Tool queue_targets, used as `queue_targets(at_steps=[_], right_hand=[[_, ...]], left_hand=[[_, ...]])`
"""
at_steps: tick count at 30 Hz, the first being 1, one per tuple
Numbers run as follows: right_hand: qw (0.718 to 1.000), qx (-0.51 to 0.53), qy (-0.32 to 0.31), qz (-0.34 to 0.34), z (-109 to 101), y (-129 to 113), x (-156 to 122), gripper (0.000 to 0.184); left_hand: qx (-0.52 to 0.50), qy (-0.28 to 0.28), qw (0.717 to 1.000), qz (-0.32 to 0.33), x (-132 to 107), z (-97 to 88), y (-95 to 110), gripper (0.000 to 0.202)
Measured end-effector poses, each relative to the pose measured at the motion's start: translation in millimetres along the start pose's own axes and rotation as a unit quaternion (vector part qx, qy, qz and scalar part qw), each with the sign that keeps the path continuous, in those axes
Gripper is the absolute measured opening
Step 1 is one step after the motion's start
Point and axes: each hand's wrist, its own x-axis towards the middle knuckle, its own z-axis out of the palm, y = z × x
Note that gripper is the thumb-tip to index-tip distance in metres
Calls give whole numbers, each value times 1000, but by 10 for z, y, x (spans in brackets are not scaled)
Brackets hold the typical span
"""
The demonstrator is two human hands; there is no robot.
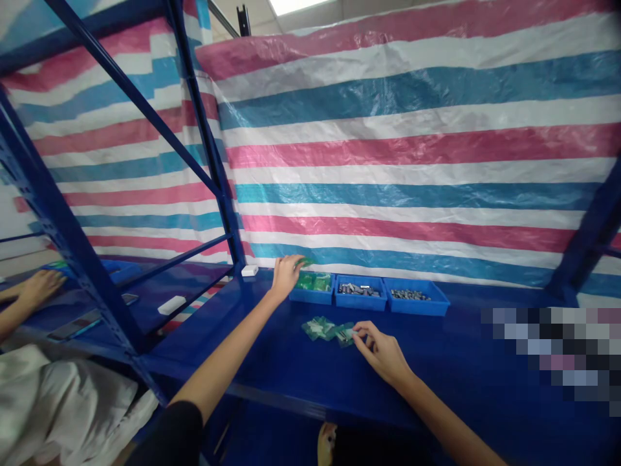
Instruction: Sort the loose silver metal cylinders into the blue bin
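Note:
My left hand (286, 273) reaches over the leftmost blue bin (313, 295) and pinches a small green bag (305, 262) above it. That bin holds more green bags. My right hand (381, 349) rests on the blue shelf top (272, 362), its fingertips closed on one small green bag (345, 334) at the right end of a little heap of green bags (320, 327).
Two more blue bins (360, 299) (417, 304) with small dark metal parts stand in a row to the right. A striped tarp (412, 162) hangs behind. Blue rack posts (208, 142) rise at left. Another person's hand (41, 285) works on the neighbouring shelf; white blocks (171, 305) lie there.

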Motion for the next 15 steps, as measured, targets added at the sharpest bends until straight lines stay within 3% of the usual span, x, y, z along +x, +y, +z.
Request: queue_targets(at_steps=[2,4,9,15], right_hand=[[1000,6,3,8,2,2,5,16],[1000,16,7,17,6,3,11,16],[997,54,28,40,15,1,27,18],[996,74,23,45,16,-2,34,23]], left_hand=[[93,-92,991,20,160,66,-122,27],[120,-129,984,31,225,154,-192,26],[125,-167,977,45,231,331,-230,24],[96,-209,973,27,298,390,-212,25]])
